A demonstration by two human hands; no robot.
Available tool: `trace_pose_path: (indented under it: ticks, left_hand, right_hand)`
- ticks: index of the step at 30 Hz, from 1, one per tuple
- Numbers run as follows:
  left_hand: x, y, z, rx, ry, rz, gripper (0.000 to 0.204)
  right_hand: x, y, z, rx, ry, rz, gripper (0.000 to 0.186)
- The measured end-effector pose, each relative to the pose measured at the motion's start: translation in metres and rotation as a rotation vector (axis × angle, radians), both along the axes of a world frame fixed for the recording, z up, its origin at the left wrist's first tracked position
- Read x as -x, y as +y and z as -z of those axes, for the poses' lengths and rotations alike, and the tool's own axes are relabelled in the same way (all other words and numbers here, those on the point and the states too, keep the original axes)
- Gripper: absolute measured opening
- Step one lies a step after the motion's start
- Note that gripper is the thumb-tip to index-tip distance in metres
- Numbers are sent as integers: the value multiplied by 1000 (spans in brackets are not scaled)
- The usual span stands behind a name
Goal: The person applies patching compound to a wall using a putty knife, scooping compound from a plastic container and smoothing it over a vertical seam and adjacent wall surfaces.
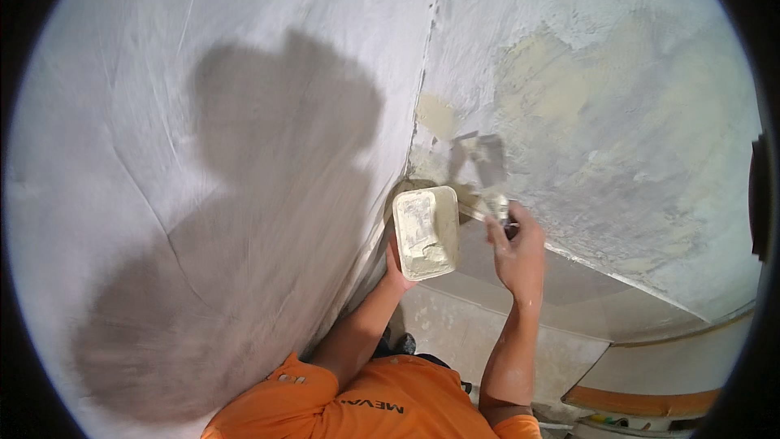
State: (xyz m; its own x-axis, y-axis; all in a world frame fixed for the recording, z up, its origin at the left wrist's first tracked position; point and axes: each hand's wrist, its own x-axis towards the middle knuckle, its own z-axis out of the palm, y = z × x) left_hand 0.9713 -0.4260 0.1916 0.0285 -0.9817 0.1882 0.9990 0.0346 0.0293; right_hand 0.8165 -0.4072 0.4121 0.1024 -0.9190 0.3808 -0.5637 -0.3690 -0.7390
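Note:
My left hand (395,264) is closed on a rectangular plastic tub (452,219), with most of its fingers hidden behind it. Pale cream filler (422,232) lies inside the tub and smears its walls. Just to the right, my right hand (518,248) grips the handle of a putty knife (489,164). Its broad blade points up and stands close to the right-hand wall (601,154); whether it touches the plaster I cannot tell. Beside the blade, near the corner, is a patch of cream filler (437,116) on the wall.
A grey-white wall (162,73) with my shadow on it rises on the left and meets the right-hand wall in a rough vertical corner. A smooth panel (601,284) runs below the right wall's lower edge. A curved white piece with an orange edge (650,400) is at lower right.

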Motion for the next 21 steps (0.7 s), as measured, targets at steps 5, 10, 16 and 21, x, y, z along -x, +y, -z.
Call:
trace_pose_path:
  ticks: [5,10,16,21]
  left_hand:
    - [-3,-3,-4,-59,-42,-151,62]
    - [2,-2,-15,-28,-82,-126,61]
    - [-6,8,-30,-54,-160,-90,61]
    - [-3,7,-22,-13,-185,-142,64]
  right_hand:
    - [-19,-26,-18,1,-82,-319,21]
    - [-38,-51,-29,24,-32,-316,26]
    - [-41,-58,-33,-139,-90,-338,24]
    - [-43,-58,-46,-199,-59,-408,23]
